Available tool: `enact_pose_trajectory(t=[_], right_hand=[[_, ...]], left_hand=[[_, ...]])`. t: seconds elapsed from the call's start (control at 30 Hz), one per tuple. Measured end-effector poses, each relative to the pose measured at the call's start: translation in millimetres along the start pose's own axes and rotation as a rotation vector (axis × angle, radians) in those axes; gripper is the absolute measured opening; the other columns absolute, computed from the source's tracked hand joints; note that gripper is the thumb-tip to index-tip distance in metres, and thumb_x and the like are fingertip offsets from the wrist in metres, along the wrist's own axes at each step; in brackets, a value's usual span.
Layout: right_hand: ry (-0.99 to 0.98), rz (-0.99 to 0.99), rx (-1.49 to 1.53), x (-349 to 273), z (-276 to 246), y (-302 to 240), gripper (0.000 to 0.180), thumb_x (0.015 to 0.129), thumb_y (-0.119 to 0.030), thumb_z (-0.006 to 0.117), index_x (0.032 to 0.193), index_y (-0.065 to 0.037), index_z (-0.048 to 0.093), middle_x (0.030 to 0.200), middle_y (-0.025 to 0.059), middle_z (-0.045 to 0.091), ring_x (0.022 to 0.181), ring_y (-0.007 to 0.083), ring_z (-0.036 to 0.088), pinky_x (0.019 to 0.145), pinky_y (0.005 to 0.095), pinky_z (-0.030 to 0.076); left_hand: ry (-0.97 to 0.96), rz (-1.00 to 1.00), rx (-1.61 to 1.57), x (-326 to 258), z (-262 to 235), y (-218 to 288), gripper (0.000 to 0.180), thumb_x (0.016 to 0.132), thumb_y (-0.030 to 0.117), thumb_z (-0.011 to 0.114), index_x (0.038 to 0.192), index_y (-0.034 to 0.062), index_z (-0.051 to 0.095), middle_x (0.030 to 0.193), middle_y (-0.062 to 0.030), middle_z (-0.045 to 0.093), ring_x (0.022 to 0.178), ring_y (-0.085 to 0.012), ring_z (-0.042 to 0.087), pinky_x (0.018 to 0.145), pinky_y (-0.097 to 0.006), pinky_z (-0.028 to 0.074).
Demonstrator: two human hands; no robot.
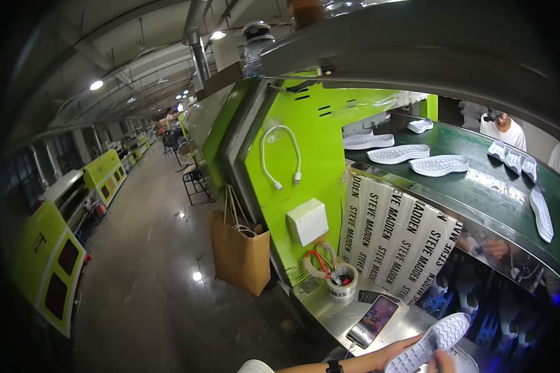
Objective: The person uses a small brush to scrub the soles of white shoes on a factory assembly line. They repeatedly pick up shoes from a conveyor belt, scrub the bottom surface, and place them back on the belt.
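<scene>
A white shoe sole (457, 326) with a patterned tread is held tilted at the lower right, close to the metal ledge. My left hand (399, 352) is closed around its near side, with a dark watch (334, 367) on that wrist. In front of the sole's middle is my right hand (442, 362), its fingers drawn together against the tread. A small blurred greyish thing shows at its fingertips, too smeared to name. Part of another white piece (465, 359) lies just beyond the right hand, partly hidden by the sole.
On the metal ledge lie a phone (373, 321) with a cable and a round tub (342, 281) of small tools. A printed white panel (392, 233) stands behind. Above it, a green conveyor belt (479, 143) carries several white soles (440, 165). A paper bag (239, 252) hangs left; a person (507, 132) is beyond.
</scene>
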State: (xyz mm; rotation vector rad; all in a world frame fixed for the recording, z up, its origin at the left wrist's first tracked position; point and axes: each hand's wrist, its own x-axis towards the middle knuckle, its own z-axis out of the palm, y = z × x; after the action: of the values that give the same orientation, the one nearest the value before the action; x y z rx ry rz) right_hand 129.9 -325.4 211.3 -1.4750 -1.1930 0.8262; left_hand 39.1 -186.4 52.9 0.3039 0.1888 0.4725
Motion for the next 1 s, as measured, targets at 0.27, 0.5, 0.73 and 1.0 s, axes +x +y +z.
enact_pose_trajectory(t=[0.27,0.5,0.73,1.0], right_hand=[[-0.06,-0.019,-0.085,6,-5,-10,0.019,0.091,-0.005,0.059,0.108,0.003,0.065,0.107,0.0121,0.067,0.098,0.0216,0.063,0.087,0.0313,0.049],[-0.103,-0.073,-0.285,3,-4,-20,0.019,0.092,-0.009,0.059,0.107,0.002,0.066,0.108,0.0132,0.067,0.099,0.0211,0.064,0.088,0.0301,0.049],[-0.071,0.098,0.19,8,-3,-13,0.016,0.083,0.007,0.063,0.097,0.003,0.069,0.102,0.015,0.067,0.106,0.0232,0.061,0.089,0.0285,0.048],[-0.298,-0.09,-0.154,3,-24,-25,0.018,0.082,0.008,0.063,0.097,0.002,0.069,0.102,0.0145,0.067,0.103,0.0236,0.06,0.087,0.0289,0.048]], left_hand=[[-0.049,-0.036,-0.098,0,8,-8,0.05,0.097,0.043,0.047,0.13,0.0047,0.052,0.115,-0.0142,0.064,0.102,-0.0278,0.065,0.089,-0.043,0.053],[-0.143,-0.032,-0.212,4,17,8,0.046,0.098,0.042,0.048,0.126,0.0064,0.057,0.11,-0.0098,0.067,0.093,-0.0179,0.066,0.085,-0.034,0.055],[-0.116,-0.072,-0.211,9,27,29,0.05,0.101,0.042,0.039,0.134,0.0051,0.049,0.118,-0.0152,0.064,0.094,-0.023,0.068,0.079,-0.034,0.058],[-0.243,-0.486,0.05,28,19,21,0.039,0.099,0.028,0.047,0.128,0.0026,0.054,0.104,-0.0073,0.069,0.084,-0.0122,0.067,0.076,-0.025,0.054]])
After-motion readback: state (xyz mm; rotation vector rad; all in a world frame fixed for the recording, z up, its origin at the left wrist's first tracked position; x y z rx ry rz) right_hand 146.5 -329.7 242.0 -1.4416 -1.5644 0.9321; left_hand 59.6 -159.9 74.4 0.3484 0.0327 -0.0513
